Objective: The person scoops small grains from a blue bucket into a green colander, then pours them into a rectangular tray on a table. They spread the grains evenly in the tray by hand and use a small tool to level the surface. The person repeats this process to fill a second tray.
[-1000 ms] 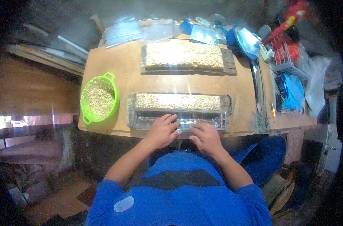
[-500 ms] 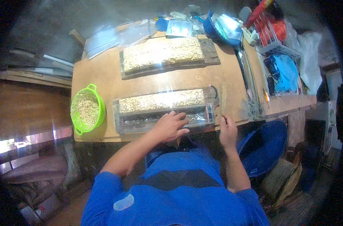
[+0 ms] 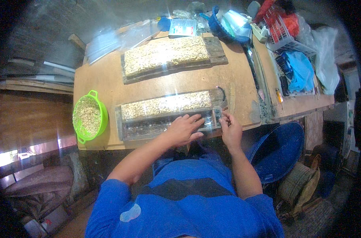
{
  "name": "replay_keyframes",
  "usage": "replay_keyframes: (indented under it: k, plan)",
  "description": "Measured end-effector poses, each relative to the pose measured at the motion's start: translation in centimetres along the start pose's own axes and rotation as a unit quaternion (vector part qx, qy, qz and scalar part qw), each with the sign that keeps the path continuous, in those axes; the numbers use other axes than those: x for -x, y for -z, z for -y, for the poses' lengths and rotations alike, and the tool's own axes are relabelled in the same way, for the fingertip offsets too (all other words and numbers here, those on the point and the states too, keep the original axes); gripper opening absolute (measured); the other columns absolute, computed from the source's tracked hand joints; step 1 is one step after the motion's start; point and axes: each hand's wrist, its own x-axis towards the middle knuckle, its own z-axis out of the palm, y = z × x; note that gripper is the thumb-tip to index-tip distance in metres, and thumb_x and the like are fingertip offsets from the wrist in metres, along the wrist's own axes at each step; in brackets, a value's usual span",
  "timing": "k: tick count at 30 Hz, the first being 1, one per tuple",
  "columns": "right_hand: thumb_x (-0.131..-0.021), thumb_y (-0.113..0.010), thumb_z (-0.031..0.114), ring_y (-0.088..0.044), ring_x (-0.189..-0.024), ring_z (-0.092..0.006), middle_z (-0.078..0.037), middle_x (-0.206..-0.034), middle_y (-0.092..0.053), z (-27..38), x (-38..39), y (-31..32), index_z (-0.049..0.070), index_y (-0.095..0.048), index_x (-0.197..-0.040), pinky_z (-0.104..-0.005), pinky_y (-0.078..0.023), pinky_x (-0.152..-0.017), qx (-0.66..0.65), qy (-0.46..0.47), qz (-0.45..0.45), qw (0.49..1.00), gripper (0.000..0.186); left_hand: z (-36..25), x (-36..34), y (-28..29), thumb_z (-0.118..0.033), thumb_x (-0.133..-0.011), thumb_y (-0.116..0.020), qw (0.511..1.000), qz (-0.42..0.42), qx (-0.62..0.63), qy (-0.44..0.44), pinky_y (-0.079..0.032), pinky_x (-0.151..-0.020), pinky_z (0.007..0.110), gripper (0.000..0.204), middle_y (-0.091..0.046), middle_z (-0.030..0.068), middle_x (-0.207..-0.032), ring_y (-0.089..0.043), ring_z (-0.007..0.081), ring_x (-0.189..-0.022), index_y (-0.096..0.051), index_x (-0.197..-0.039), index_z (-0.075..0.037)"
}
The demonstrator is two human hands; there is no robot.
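A weathered wooden frame [image 3: 118, 123] lies near the table's front edge. Pale nut or grain pieces [image 3: 164, 105] fill its back part, and shiny clear plastic [image 3: 142, 129] shows in the darker front part. My left hand [image 3: 184, 129] rests flat over that front part, fingers stretched toward the right. At the frame's right end is my right hand [image 3: 232, 131], its thumb and fingers pinched together close to the wood. What they hold, if anything, is too small to make out. A dark curved band [image 3: 222, 94] sits at the frame's back right corner.
Behind stands a second wooden board [image 3: 218, 51] heaped with the same pieces [image 3: 166, 55]. A lime-green colander [image 3: 103, 119] of them is at left. Plastic sheets [image 3: 105, 45] and a flat box [image 3: 182, 27] lie at the back. A large blue basin [image 3: 281, 146] is at lower right.
My right hand has moved left, in to the frame's right end. My left hand has slid slightly right over the plastic, its fingers reaching further out.
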Motion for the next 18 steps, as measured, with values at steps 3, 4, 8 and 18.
replay_keyframes:
  k: [3,4,8,18]
  plan:
    - [-0.093,-0.071,0.008,-0.072,-0.095,-0.0237,-0.014,-0.108,-0.074,0.3,0.0,0.1,0.001,-0.064,-0.134,-0.0362,-0.056,-0.086,-0.041,-0.001,-0.012,0.999,0.042,-0.2,-0.6,0.0,-0.043,-0.101,-0.058,0.999,0.039,-0.014,0.004,-0.051,-0.098,0.052,0.052,-0.056,0.0169,-0.147,-0.06,0.04,-0.113,-0.06,-0.14,-0.008]
    - [-0.093,-0.071,0.005,-0.069,-0.091,-0.0186,-0.01,-0.102,-0.071,0.5,0.0,0.1,0.0,-0.063,-0.134,-0.0322,-0.055,-0.083,-0.044,0.021,-0.018,0.999,0.042,-0.1,-0.8,0.0,-0.043,-0.101,-0.058,0.998,0.054,-0.02,0.004,-0.051,-0.098,0.052,0.052,-0.055,0.0168,-0.147,-0.06,0.0398,-0.113,-0.06,-0.14,-0.008]
    - [-0.09,-0.074,0.002,-0.066,-0.088,-0.0152,-0.007,-0.096,-0.068,1.1,0.2,0.2,0.0,-0.061,-0.135,-0.0307,-0.055,-0.08,-0.08,0.016,-0.027,0.996,0.047,-0.1,-1.4,-0.1,-0.043,-0.101,-0.058,1.0,0.016,-0.005,-0.021,-0.051,-0.098,0.052,0.052,-0.056,0.0166,-0.146,-0.06,0.0395,-0.112,-0.06,-0.14,-0.009]
    - [-0.085,-0.077,-0.001,-0.069,-0.094,-0.019,-0.013,-0.12,-0.067,0.9,-0.9,-0.3,-0.001,-0.05,-0.146,-0.0336,-0.057,-0.084,-0.144,-0.014,-0.037,0.989,0.067,0.0,-2.9,-0.8,-0.048,-0.099,-0.059,0.998,0.064,-0.01,-0.026,-0.052,-0.098,0.054,0.058,-0.053,0.0197,-0.147,-0.062,0.0423,-0.113,-0.057,-0.146,-0.014]
